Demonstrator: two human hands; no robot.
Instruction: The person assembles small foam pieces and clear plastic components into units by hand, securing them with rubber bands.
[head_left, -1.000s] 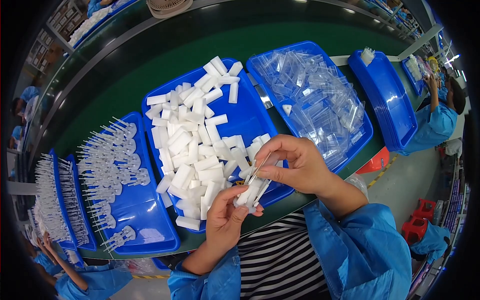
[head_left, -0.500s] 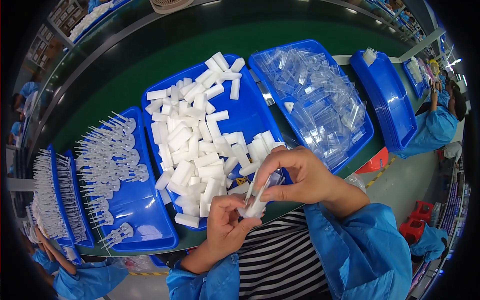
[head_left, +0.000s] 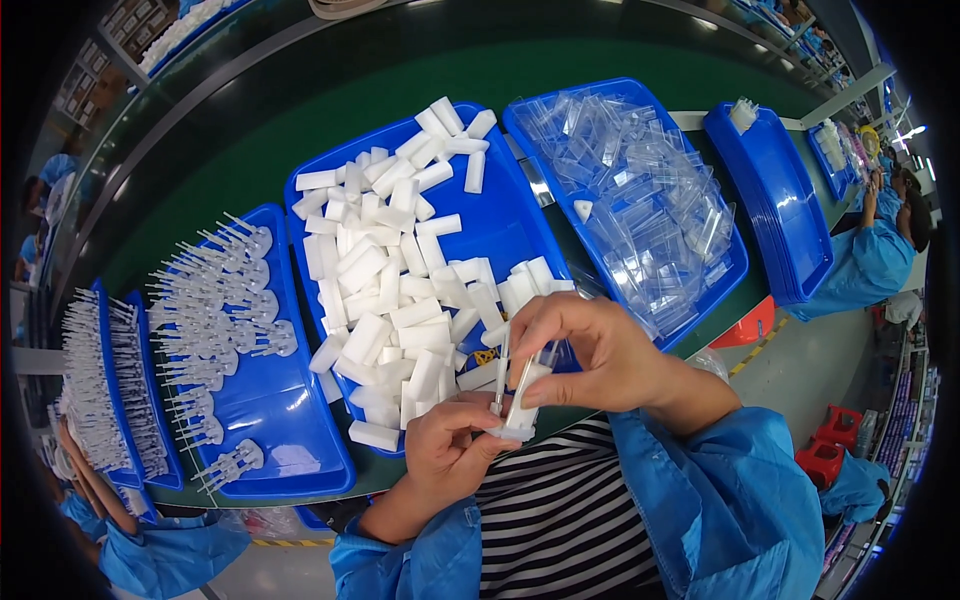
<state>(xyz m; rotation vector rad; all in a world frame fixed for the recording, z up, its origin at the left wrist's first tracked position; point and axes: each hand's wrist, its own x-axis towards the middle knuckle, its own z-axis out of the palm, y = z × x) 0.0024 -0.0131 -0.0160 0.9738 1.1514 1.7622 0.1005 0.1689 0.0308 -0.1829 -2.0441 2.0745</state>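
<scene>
The left hand [head_left: 448,455] holds a small white foam block [head_left: 520,410] from below, with its fingers closed around the bottom of it. The block stands upright, just over the near edge of the green table [head_left: 250,130]. The right hand [head_left: 590,350] pinches thin clear plastic sticks [head_left: 505,365] from above. At least two sticks stand in the block, side by side.

Behind the hands sits a blue tray of foam blocks [head_left: 500,215]. There are too many white blocks to count. To its left, a blue tray [head_left: 270,400] holds rows of clear sticks with round ends, also too many to count. Two more trays of sticks [head_left: 115,400] lie at the far left edge. To the right, another tray holds a heap of clear plastic cases [head_left: 640,200]. Past it stands a stack of blue trays [head_left: 775,200].
</scene>
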